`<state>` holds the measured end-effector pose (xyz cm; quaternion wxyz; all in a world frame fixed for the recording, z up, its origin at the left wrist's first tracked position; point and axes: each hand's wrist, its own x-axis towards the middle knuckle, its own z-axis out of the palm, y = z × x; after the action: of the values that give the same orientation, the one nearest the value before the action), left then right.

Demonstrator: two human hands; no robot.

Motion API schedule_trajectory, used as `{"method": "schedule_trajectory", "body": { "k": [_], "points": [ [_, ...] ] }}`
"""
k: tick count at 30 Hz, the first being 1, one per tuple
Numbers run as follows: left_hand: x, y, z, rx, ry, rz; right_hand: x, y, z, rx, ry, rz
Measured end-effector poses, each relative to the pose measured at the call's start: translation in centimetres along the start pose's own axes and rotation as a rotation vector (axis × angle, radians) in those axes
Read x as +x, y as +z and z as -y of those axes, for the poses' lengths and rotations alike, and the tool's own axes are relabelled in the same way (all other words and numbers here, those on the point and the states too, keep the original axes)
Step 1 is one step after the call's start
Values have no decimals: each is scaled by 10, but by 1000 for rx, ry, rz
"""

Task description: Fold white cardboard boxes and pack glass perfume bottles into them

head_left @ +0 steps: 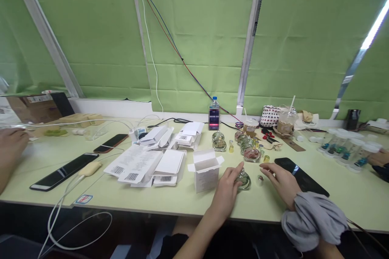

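A small green glass perfume bottle stands near the table's front edge, with my left hand closed around its left side. To its right sits a small silvery cap. My right hand hovers beside that cap, fingers stretched out and apart, holding nothing visible. An open white box stands upright to the left of my left hand, its flaps spread. Behind my hands are several more glass bottles, among them a pink one and a greenish one, with small yellow caps between them.
Flattened white boxes lie in piles on the left. A black phone is beside my right hand. A water bottle, drink cups and clear jars stand farther back. Other people's hands show at both edges.
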<state>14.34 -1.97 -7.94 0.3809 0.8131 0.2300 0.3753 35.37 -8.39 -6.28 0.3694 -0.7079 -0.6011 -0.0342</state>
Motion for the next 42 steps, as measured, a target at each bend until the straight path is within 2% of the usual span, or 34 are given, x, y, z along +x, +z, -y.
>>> {"method": "schedule_trajectory", "body": {
  "k": [6, 10, 13, 16, 19, 21, 23, 25, 27, 34, 38, 42],
  "points": [
    [0, 1, 0, -13, -28, -19, -2, 7, -11, 3, -15, 53],
    [-2, 3, 4, -39, -121, -54, -9, 20, -19, 10, -1, 33],
    [-3, 4, 8, -26, -178, -37, -11, 28, -22, 61, -3, 69],
    [-2, 5, 8, -16, -182, -15, -7, 26, -22, 128, -5, 96],
    [-2, 4, 7, -9, -200, -22, -3, 14, -13, 197, -4, 89],
    [-1, 3, 6, -5, -206, -28, -3, 5, -1, 339, 37, 114],
    [-1, 3, 4, -7, -202, -25, -4, -2, 13, 578, 134, 155],
    [0, 3, 3, -8, -191, -8, -5, -5, 26, 811, 242, 174],
    [0, 3, 2, -6, -178, 12, -7, -4, 35, 940, 298, 154],
    [0, 3, 2, 22, -170, 37, -11, -1, 47, 1068, 346, 133],
    [-1, 3, 4, 19, -176, 51, -12, -4, 44, 1262, 410, 163],
    [-1, 4, 7, 22, -169, 47, -11, -4, 40, 1353, 459, 189]
  ]
}}
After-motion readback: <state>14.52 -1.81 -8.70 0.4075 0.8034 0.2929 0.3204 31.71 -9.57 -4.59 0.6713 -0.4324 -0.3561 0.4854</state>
